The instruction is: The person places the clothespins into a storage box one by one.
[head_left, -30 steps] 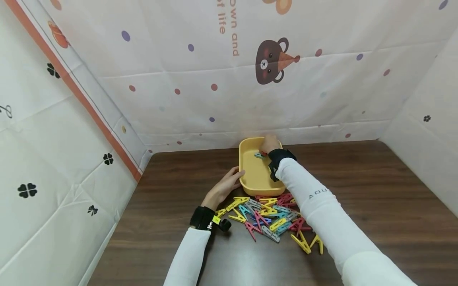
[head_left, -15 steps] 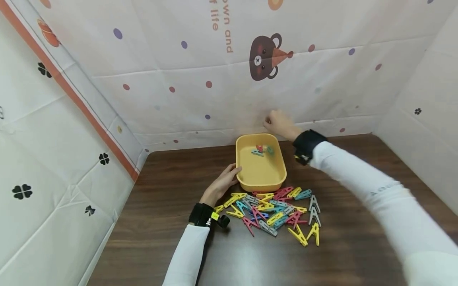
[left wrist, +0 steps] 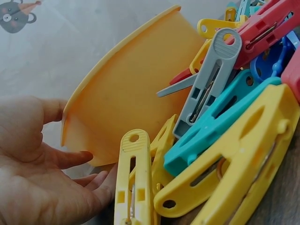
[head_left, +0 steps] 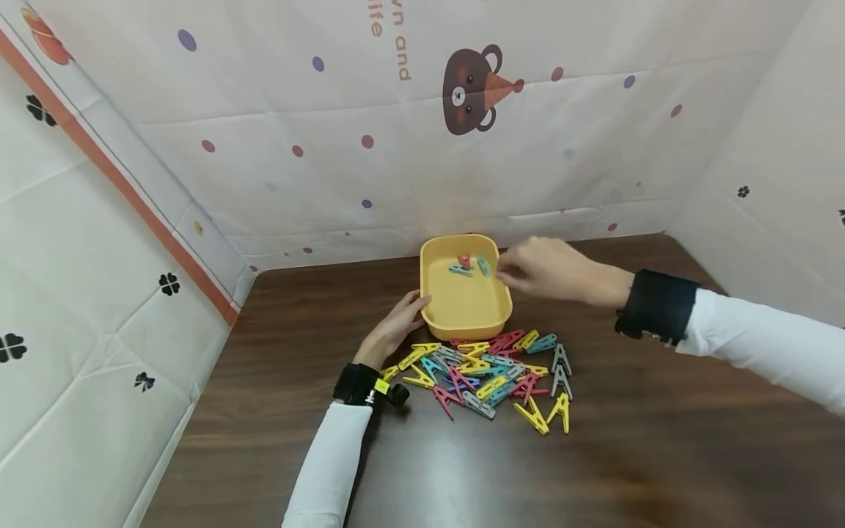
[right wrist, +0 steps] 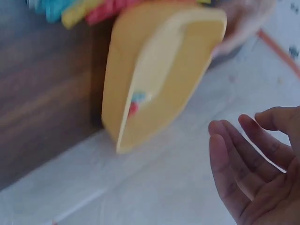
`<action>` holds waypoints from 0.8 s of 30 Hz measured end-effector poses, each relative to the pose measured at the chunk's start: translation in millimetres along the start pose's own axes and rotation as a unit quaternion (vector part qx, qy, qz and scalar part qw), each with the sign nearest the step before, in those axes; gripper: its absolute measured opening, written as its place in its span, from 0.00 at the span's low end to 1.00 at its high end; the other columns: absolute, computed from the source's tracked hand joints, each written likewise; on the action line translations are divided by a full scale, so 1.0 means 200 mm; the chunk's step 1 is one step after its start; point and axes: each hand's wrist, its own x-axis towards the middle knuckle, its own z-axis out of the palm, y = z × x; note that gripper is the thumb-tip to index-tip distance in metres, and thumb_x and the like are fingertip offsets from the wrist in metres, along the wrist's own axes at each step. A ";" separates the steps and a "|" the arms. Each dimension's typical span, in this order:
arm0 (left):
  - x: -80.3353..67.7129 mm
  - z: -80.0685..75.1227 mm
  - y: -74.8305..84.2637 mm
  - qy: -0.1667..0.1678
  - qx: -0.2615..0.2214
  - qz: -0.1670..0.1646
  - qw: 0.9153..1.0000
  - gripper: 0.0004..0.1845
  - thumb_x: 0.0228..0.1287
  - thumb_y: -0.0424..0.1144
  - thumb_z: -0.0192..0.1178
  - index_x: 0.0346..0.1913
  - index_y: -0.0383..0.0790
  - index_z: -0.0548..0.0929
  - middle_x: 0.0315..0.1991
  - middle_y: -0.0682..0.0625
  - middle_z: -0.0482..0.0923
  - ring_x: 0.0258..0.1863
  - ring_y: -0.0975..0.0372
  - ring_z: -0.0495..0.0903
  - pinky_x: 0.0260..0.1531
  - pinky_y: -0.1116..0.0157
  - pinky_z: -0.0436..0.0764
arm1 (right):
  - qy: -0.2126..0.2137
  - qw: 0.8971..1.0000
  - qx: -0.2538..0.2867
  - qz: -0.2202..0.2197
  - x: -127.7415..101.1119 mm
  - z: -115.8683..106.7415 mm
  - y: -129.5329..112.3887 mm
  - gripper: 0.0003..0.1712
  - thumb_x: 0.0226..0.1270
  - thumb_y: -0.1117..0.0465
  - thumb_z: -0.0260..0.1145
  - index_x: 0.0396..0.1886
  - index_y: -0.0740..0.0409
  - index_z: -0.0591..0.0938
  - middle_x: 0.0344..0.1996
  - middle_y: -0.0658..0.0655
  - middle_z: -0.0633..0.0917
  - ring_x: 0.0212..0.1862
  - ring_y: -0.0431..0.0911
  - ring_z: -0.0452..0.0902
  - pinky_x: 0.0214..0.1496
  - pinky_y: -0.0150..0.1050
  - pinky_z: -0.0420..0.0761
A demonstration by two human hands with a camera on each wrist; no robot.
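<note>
My left hand [head_left: 391, 331] holds the left side of a yellow plastic tub [head_left: 465, 312], one digit over the rim and the others along the outer wall. In the left wrist view, the left hand [left wrist: 51, 164] is beside yellow clothespins [left wrist: 133, 176]. Inside the tub lie a few clothespins, among them a red one [head_left: 464, 261] and a teal one [head_left: 484, 265]. To the right of the tub hovers my right hand [head_left: 554, 270]. In the right wrist view, the right hand [right wrist: 253, 164] has loosely bent fingers with nothing between them.
A pile of mixed clothespins [head_left: 491, 378] lies on the brown wooden table [head_left: 297, 455] right in front of the tub. Two yellow clothespins [head_left: 559, 412] sit at its near right edge. Behind the tub rises a printed white cloth wall [head_left: 264, 191].
My right hand has come out of the tub, lifted over its far right corner, then moved down to its right side. The left hand stays at the tub. The head view has shifted slightly.
</note>
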 end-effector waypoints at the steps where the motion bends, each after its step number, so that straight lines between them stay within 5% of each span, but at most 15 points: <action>1: 0.00 -0.01 0.01 0.001 -0.001 0.001 1.000 0.32 0.81 0.53 0.48 0.79 0.45 0.56 0.80 0.44 0.55 0.80 0.51 0.57 0.79 0.48 0.60 | -0.015 1.000 0.001 -0.008 -0.02 0.01 -0.03 0.04 0.70 0.62 0.69 0.37 0.55 0.89 0.23 0.48 0.84 0.22 0.35 0.69 0.26 0.32 0.70; 10: -0.01 -0.02 0.02 -0.002 -0.006 -0.002 1.000 0.32 0.82 0.53 0.47 0.79 0.44 0.56 0.80 0.44 0.56 0.80 0.53 0.57 0.79 0.50 0.59 | -0.119 0.986 -0.095 -0.064 -0.27 0.20 -0.06 0.08 0.58 0.61 0.79 0.36 0.55 0.89 0.29 0.51 0.84 0.27 0.40 0.78 0.23 0.30 0.75; 24: -0.01 0.00 0.01 -0.004 -0.004 0.005 1.000 0.31 0.82 0.52 0.46 0.80 0.44 0.56 0.81 0.44 0.53 0.81 0.52 0.54 0.79 0.50 0.59 | -0.139 0.988 -0.064 0.021 -0.37 0.37 0.01 0.06 0.60 0.63 0.77 0.30 0.53 0.86 0.26 0.48 0.82 0.25 0.37 0.75 0.23 0.31 0.74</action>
